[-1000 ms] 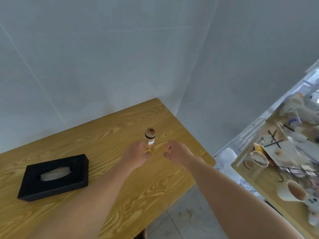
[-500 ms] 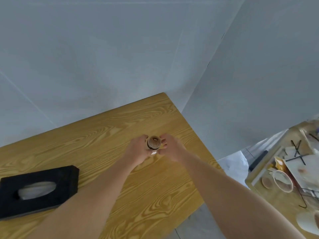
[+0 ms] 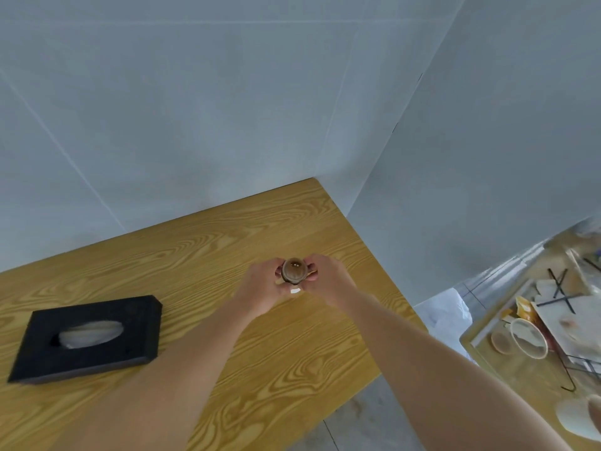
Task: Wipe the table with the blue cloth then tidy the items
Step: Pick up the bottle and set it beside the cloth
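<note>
You're at the wooden table (image 3: 227, 255), its top bare of any blue cloth in this view, so the wiping looks finished and this is tidying. The black tissue box (image 3: 87, 336) sits flat, well apart to your left. Your left hand (image 3: 260, 288) and right hand (image 3: 328, 278) both close around the small brown-capped bottle (image 3: 293, 271), steadying it upright near the far corner.
</note>
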The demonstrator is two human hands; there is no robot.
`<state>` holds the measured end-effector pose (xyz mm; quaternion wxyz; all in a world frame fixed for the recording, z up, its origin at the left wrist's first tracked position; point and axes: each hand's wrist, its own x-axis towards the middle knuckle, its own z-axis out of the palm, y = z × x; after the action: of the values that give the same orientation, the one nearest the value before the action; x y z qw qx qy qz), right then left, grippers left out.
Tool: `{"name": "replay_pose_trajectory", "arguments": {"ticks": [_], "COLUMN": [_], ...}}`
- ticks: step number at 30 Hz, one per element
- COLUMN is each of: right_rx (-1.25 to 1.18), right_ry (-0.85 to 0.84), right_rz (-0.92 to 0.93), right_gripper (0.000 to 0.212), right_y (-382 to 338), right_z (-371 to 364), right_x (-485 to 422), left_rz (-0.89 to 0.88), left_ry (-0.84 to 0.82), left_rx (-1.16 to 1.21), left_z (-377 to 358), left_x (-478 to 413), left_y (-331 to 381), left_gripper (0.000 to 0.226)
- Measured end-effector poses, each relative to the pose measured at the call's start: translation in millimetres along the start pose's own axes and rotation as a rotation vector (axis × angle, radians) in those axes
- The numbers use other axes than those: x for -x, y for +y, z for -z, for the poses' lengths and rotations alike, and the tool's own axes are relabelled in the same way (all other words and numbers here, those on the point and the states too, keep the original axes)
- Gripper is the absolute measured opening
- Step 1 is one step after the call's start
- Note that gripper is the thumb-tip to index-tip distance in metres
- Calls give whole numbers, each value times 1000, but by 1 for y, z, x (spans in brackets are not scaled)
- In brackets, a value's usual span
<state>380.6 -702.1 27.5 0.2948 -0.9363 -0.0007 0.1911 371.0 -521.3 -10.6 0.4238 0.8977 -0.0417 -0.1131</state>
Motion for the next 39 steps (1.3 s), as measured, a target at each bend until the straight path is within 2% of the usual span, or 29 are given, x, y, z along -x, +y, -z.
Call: {"name": "replay_pose_trajectory", "arguments": {"ticks": [11, 15, 19, 24, 31, 39], "right_rx": [-10, 5, 42, 77, 140, 158], "right_ry": [62, 39, -10, -64, -134, -229], "right_rz": [208, 299, 392, 529, 686, 705], "right_gripper": [43, 40, 38, 32, 26, 30], "right_y": [-82, -125, -175, -247, -348, -446], "right_z": [-14, -34, -61, -103, -177, -278], "right_x": [116, 149, 169, 184, 175, 128], "left_rz": [-74, -44, 10, 96, 235, 349], "left_ry": [159, 215, 267, 380, 452, 477], "left_rx": [11, -27, -82, -110, -85, -11], "left_z": [75, 113, 154, 208, 282, 361], "left_x": [142, 199, 250, 304, 352, 364], "left_y": [17, 8, -10, -44, -116, -220], "left_gripper": [45, 36, 37, 36, 36, 41]}}
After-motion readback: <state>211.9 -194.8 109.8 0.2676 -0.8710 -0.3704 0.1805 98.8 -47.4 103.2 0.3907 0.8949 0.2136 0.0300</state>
